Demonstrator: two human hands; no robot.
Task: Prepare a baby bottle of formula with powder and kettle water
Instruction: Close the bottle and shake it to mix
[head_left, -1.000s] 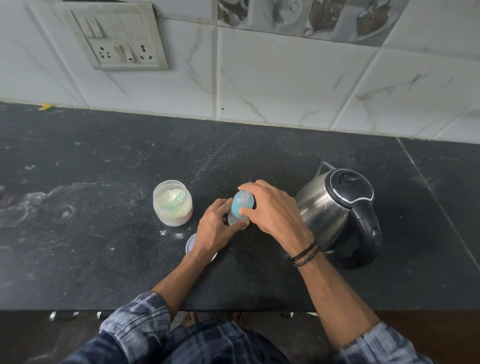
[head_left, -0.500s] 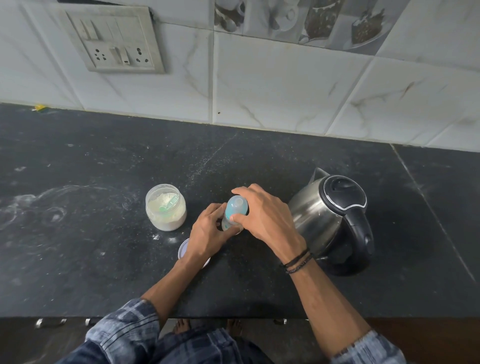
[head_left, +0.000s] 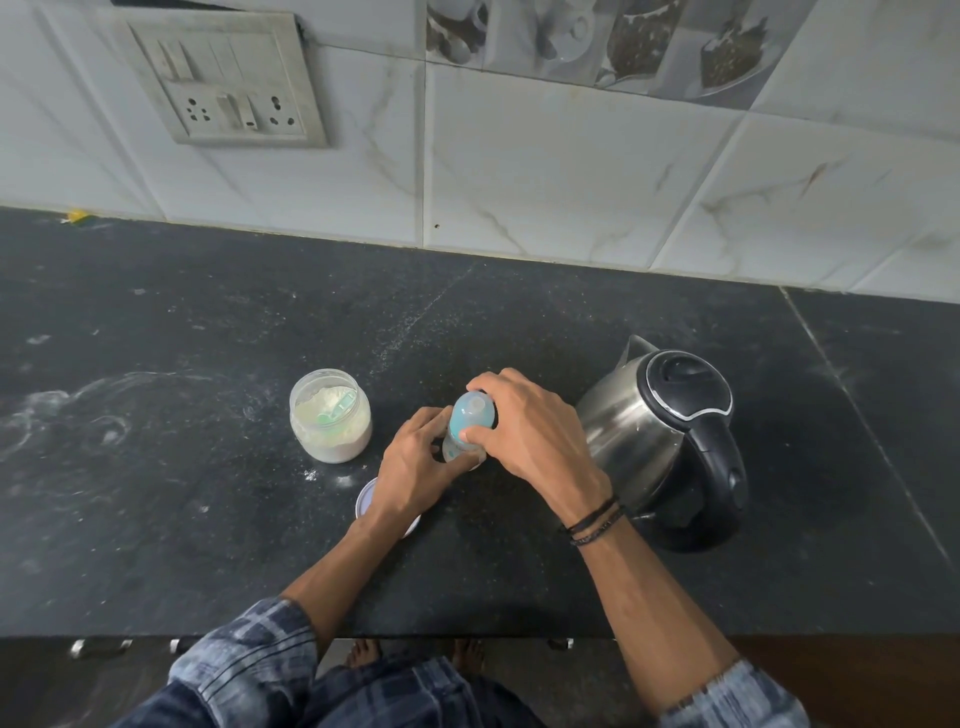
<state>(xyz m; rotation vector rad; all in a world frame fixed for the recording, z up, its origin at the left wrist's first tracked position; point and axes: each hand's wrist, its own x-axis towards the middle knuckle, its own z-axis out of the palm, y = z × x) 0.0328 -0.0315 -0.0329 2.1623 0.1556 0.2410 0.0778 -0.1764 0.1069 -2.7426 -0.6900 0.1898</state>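
A small bottle (head_left: 470, 422) stands on the dark counter (head_left: 182, 519), near the middle, between a jar (head_left: 330, 431) and a kettle (head_left: 639, 441). The bottle has a blue top. Both hands are on it, close together. The left hand (head_left: 415, 462) holds the low, clear part of the bottle, with its fingers curled round it. The right hand (head_left: 524, 436) grips the blue top from above, with its thumb on the near side and its fingers bent over the far side. I cannot tell if the top is tight or loose. The jar is to the left of the bottle and has no lid on. It holds white powder, and a green scoop (head_left: 340, 408) lies in the powder. A round white lid (head_left: 365, 500) lies flat on the counter, partly hidden under the left wrist. A few white specks of powder (head_left: 310, 474) sit on the counter between the jar and the lid. The kettle is to the right, just beside the right hand. It is shiny steel with a black handle, and its black lid is down. Black bands (head_left: 595, 519) go round the right wrist. Behind the counter is a wall of pale tiles with a socket plate (head_left: 223, 78) up on the left.
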